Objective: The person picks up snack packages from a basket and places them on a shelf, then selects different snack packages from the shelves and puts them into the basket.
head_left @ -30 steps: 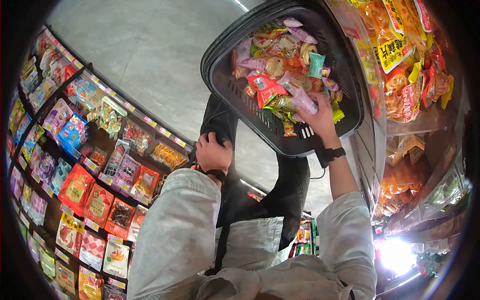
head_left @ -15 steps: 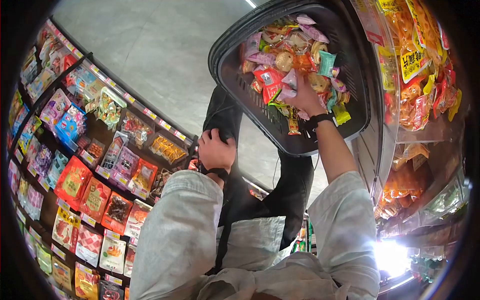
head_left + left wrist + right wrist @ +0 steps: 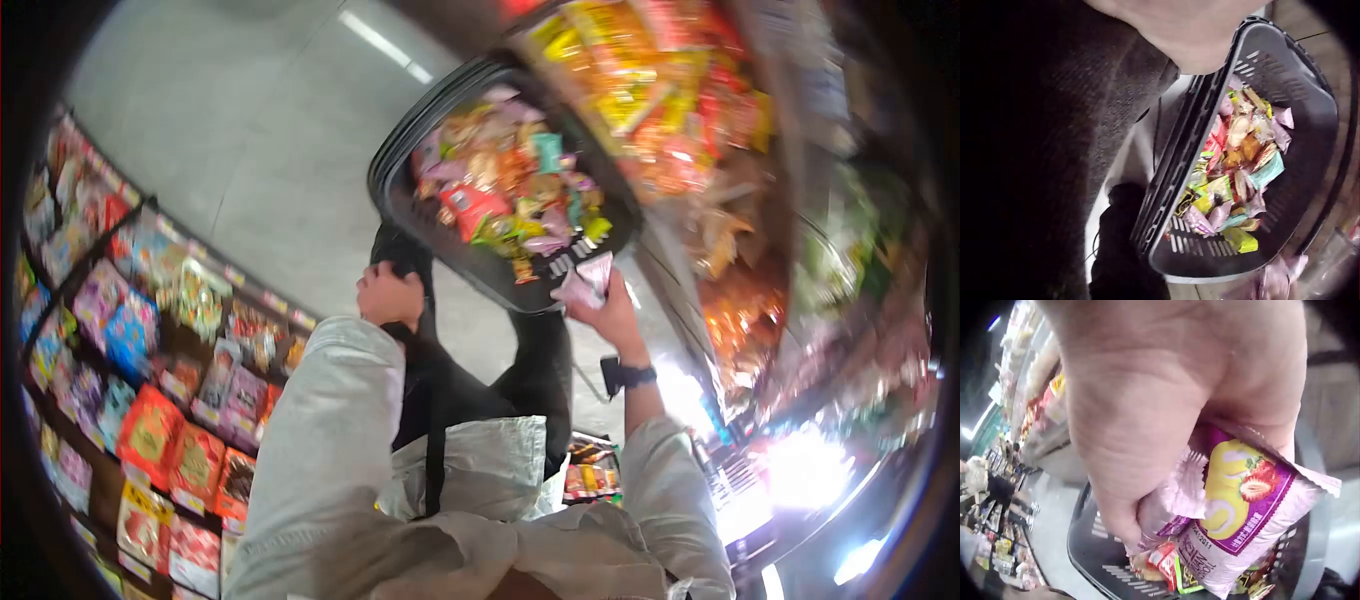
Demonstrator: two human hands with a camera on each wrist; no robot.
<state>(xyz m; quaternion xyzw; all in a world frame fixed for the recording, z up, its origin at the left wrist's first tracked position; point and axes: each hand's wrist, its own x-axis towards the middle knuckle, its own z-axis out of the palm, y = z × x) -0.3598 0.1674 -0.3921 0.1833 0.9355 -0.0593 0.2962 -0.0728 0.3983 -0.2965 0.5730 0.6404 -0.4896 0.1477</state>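
The right hand point(image 3: 1179, 381) has its thumb and fingers closed around a glossy pink strawberry roll packet point(image 3: 1241, 509). Its front carries a deep purple panel with a yellow patch, a pale swirl and a picture of strawberries, one cut open to show its red inside; small print and a code run below, and the end is crimped in a zigzag. Pressed beside it in the same grip is what looks like a second pink wrapper point(image 3: 1188, 481), creased and frilled along its edge. In the head view the catch sits at the near rim of a black basket point(image 3: 628, 205); whether over the edge or just outside, I cannot tell.

The basket has slotted walls and a heap of small wrapped snacks, among them a red packet point(image 3: 472, 210) and a teal packet point(image 3: 547, 152). The left hand point(image 3: 390, 295) rests on a dark-trousered knee. Beyond, bright pouches point(image 3: 150, 425) line the shelves at left; bagged snacks point(image 3: 640, 80) blur at right.
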